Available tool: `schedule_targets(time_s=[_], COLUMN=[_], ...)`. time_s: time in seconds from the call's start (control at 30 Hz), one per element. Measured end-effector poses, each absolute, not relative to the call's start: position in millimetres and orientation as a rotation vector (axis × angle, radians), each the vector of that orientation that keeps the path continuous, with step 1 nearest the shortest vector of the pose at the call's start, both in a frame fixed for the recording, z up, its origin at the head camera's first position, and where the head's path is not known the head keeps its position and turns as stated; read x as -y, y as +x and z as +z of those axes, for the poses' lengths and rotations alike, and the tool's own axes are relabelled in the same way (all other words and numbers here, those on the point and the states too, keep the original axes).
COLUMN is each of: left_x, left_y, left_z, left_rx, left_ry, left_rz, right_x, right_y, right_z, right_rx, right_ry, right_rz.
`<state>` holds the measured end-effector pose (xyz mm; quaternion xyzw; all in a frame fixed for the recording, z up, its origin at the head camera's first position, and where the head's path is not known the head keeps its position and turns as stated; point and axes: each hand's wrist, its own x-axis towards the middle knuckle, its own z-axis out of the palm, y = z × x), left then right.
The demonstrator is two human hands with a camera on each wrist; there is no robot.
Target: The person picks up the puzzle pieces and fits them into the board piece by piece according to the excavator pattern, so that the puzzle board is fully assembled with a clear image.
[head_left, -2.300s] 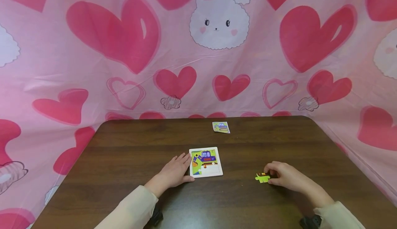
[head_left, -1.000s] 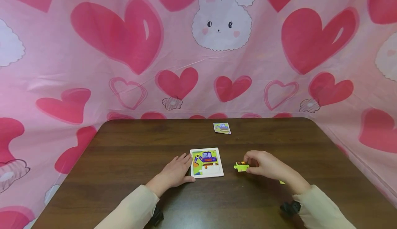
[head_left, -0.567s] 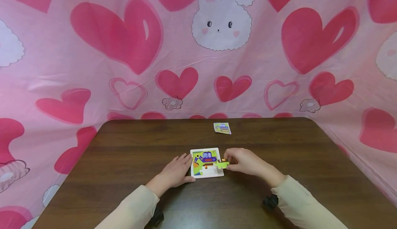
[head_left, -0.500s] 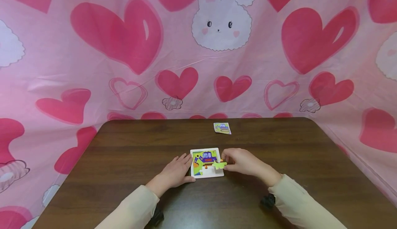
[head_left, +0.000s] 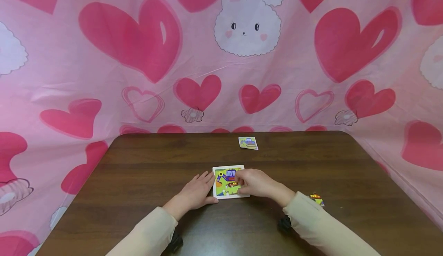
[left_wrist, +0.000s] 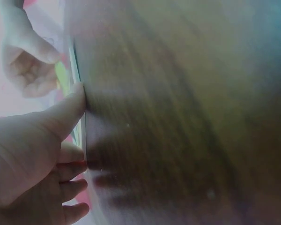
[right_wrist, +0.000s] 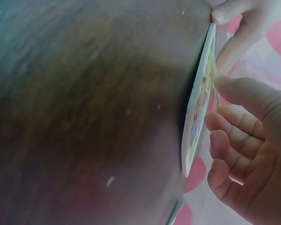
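Observation:
A square jigsaw puzzle in a white frame lies mid-table, with a purple excavator picture. My left hand rests flat at its left edge, thumb and fingers touching the frame, as the left wrist view also shows. Over the puzzle's lower right, my right hand pinches a green jigsaw piece between thumb and fingers. In the right wrist view that piece is seen edge-on, tilted just above the board. My fingers hide the puzzle's right side.
Another jigsaw piece, yellow and red, lies on the table beyond my right forearm. A small picture card of the excavator is near the far edge of the brown table. A pink heart-patterned cloth hangs behind.
My right hand has carried the green jigsaw piece leftward from the table's right side to over the puzzle. The other piece has come into view behind the forearm. My left hand stays at the frame.

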<state>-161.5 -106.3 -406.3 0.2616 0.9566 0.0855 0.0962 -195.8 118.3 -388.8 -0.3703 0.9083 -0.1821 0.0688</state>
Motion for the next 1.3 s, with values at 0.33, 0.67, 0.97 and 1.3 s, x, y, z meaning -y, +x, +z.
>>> schedule_targets(time_s=[0.33,0.67,0.97,1.3], left_x=[105.2,105.3,106.8,106.3], left_y=[-160.2,-161.3,-161.9,-162.6], left_z=[-404.2,-405.3,-406.1,-407.0], left_rx=[-2.835,-2.830,-2.833,-2.825], left_ry=[0.760,0.750,0.775,0.764], left_rz=[0.259,0.265,0.264,0.267], right_x=[-113.5,-111.9,-111.5,-110.4], right_y=[-198.1,-196.9,-194.3,-194.6], right_z=[-394.3,-395.1,-392.4,-393.5], right_rx=[-2.716,-2.705,-2.571,-2.582], right_ry=[-1.112,-1.078,-1.237,-1.243], right_rz=[-0.526,-0.529,-0.555,-0.511])
